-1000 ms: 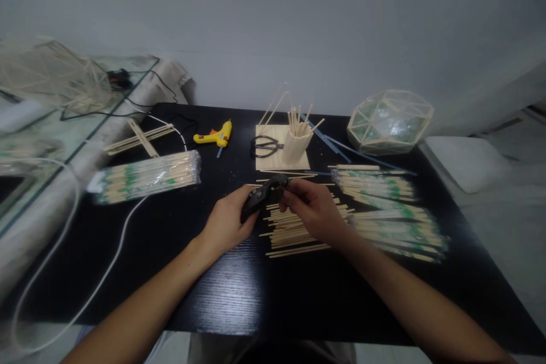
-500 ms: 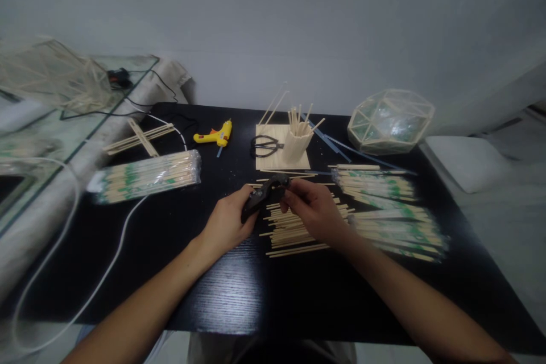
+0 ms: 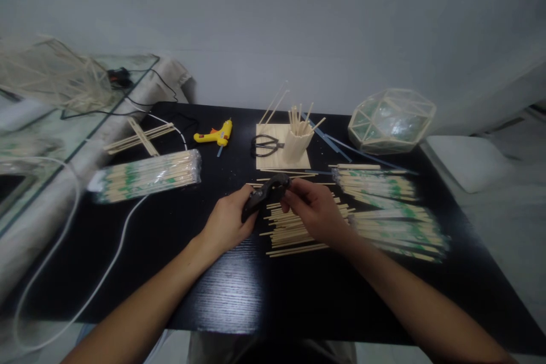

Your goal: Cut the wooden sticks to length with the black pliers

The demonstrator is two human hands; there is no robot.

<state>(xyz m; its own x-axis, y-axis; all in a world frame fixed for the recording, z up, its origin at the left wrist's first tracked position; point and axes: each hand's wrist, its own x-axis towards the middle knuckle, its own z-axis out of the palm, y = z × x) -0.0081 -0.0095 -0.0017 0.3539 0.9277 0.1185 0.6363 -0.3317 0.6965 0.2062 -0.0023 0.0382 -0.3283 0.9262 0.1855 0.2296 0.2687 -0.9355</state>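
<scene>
My left hand (image 3: 226, 219) is wrapped round the handles of a black plier-like hand tool (image 3: 263, 193), whose curved head points up and to the right. At that head, the fingers of my right hand (image 3: 313, 207) are pinched together. Whatever they hold is too small and dark to make out. Beneath both hands a spread of loose thin wooden sticks (image 3: 294, 233) lies on the black table (image 3: 170, 261). Just beyond them, a cup made of wooden sticks (image 3: 295, 147) stands on a square wooden board (image 3: 265, 164), with several sticks upright in it.
Black-handled scissors (image 3: 267, 146) lie on the board. A yellow glue gun (image 3: 215, 134) is to its left, near a wrapped stick bundle (image 3: 149, 176). More stick packs (image 3: 396, 219) lie at right, below a faceted stick frame (image 3: 390, 122). A white cable (image 3: 119, 244) crosses the left side.
</scene>
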